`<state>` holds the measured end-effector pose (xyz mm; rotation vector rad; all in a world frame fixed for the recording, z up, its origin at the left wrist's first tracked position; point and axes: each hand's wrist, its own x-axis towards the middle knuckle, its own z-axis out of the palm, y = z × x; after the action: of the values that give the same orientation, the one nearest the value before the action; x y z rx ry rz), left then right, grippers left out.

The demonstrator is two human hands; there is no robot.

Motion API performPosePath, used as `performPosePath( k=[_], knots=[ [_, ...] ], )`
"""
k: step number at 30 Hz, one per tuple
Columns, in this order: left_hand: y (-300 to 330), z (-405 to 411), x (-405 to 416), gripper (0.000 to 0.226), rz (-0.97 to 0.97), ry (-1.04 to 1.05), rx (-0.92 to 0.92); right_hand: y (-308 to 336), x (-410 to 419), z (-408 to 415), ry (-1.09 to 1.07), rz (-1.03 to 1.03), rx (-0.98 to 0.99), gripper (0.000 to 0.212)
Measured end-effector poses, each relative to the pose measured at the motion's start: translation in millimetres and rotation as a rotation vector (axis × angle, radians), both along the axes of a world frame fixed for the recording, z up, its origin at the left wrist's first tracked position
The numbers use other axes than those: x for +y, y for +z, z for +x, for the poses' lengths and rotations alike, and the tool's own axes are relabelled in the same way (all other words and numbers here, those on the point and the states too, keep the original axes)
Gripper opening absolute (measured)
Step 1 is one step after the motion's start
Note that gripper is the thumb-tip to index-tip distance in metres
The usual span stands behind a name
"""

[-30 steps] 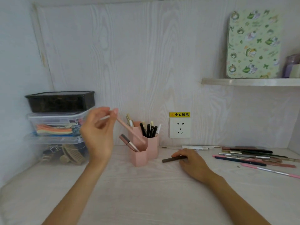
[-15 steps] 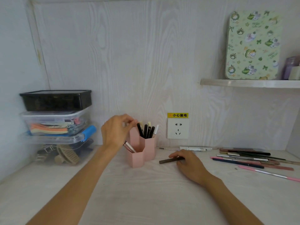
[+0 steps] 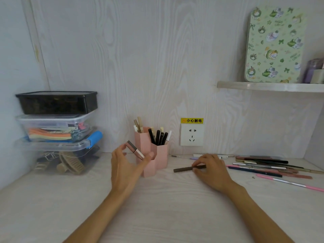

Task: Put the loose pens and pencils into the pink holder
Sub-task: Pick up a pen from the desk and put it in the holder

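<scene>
The pink holder [image 3: 162,155] has three hexagonal tubes and stands against the back wall with several pens upright in it. A pink-brown pen [image 3: 135,149] leans left out of its low front tube. My left hand [image 3: 125,166] hovers just in front of that tube, fingers spread and relaxed, holding nothing. My right hand [image 3: 211,171] lies on the desk to the right of the holder and pinches a dark brown pencil [image 3: 184,169] that lies flat. Several loose pens and pencils [image 3: 261,166] lie in a row at the right, with a pink pen [image 3: 289,183] nearest me.
Stacked plastic boxes [image 3: 57,130] fill the left corner. A wall socket [image 3: 192,135] with a yellow label sits behind the holder. A shelf [image 3: 270,86] at the upper right carries a green patterned tin [image 3: 274,44]. A white pen [image 3: 224,156] lies by the wall.
My left hand carried a pink pencil to the holder, let it go inside, then drew back and down with its fingers spread. My right hand stayed on the dark pencil.
</scene>
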<state>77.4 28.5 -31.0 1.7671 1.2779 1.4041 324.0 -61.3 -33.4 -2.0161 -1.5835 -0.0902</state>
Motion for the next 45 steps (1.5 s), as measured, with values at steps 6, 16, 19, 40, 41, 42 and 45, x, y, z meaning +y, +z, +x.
performPosePath(
  k=[6, 16, 19, 40, 41, 42, 45],
  knots=[
    [-13.7, -1.0, 0.1, 0.062, -0.124, -0.182, 0.128, 22.7, -11.5, -11.9, 0.070, 0.157, 0.344, 0.006],
    [-12.8, -6.8, 1.5, 0.041, -0.121, -0.199, 0.048, 101.1, -8.5, -74.6, 0.327, 0.336, 0.671, 0.009],
    [-14.2, -7.3, 2.1, 0.040, -0.123, -0.197, 0.043, 138.3, 0.8, -92.6, 0.306, 0.362, 0.485, 0.010],
    [-13.2, -6.8, -0.6, 0.042, -0.053, -0.190, 0.064, 152.0, 94.2, -121.2, 0.044, -0.158, -0.236, 0.033],
    [-12.9, -6.5, -0.5, 0.042, -0.051, -0.192, 0.065, 148.3, 93.7, -120.6, 0.026, -0.174, -0.204, 0.037],
    [-12.9, -6.2, -0.4, 0.042, -0.052, -0.193, 0.063, 145.8, 93.3, -120.0, 0.021, -0.186, -0.153, 0.042],
    [-13.3, -5.6, -0.3, 0.044, -0.060, -0.201, 0.063, 146.1, 87.6, -115.1, 0.104, -0.217, 0.036, 0.047]
  ],
)
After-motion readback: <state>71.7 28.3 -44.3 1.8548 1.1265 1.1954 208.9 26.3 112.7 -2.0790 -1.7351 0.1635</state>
